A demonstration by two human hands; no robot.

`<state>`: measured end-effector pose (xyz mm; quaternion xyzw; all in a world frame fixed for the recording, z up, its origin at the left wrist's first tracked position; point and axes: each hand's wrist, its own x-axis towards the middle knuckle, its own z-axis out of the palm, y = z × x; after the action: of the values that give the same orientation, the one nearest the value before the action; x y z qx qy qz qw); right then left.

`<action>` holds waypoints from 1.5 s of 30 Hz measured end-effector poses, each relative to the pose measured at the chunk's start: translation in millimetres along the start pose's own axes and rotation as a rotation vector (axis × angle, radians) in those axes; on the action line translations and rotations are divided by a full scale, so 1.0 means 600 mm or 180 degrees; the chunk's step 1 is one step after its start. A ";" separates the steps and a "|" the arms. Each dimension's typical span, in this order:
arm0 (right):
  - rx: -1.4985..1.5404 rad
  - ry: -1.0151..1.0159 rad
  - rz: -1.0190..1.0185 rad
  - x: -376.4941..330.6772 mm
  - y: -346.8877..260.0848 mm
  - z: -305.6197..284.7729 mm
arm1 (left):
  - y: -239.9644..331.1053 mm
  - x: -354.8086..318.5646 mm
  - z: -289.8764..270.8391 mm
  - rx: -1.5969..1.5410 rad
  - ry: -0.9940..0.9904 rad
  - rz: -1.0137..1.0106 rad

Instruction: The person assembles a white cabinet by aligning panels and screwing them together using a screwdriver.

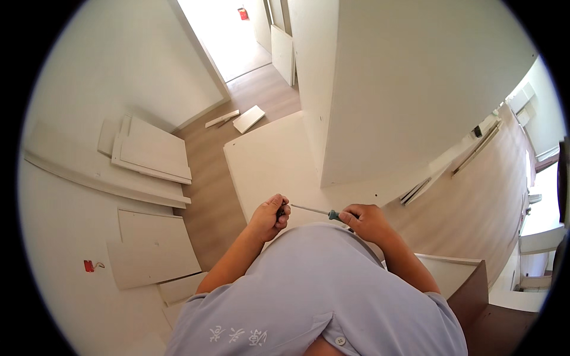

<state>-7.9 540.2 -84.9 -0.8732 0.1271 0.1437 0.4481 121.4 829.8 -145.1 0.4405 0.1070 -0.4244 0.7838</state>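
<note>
No pkgs, labels, signs, screens

The person wears a pale lilac-grey polo shirt (320,285) with short sleeves, a white button (339,341) at the collar and white embroidered marks (237,336); forearms are bare.

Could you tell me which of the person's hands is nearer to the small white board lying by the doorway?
Left. The left hand is below the small white board; the right hand, holding the screwdriver, is farther right.

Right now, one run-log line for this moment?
left hand: pinching screwdriver tip | right hand: gripping handle | below: white panel | beside: upright cabinet
</note>
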 end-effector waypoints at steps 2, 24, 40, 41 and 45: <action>-0.0031 0.0036 0.0010 -0.008 0.002 0.000 | -0.001 0.002 0.012 0.0235 -0.0030 0.0037; 0.1086 0.1076 -0.0389 -0.007 0.156 0.092 | -0.022 0.078 0.173 0.0928 -0.0225 0.0535; 0.2086 0.0908 0.0988 0.083 0.360 0.249 | -0.034 0.031 -0.105 0.0511 0.1098 -0.0728; 0.2256 0.0847 0.1119 0.096 0.362 0.254 | -0.036 0.020 -0.126 0.0425 0.1126 -0.0717; 0.2610 0.1089 0.1488 0.135 0.367 0.292 | -0.040 -0.008 -0.179 0.0254 0.1074 -0.0679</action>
<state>-34.4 551.2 -376.2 -0.5844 0.4370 0.0332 0.6829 122.5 910.5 -220.5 0.5223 0.2659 -0.4291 0.6873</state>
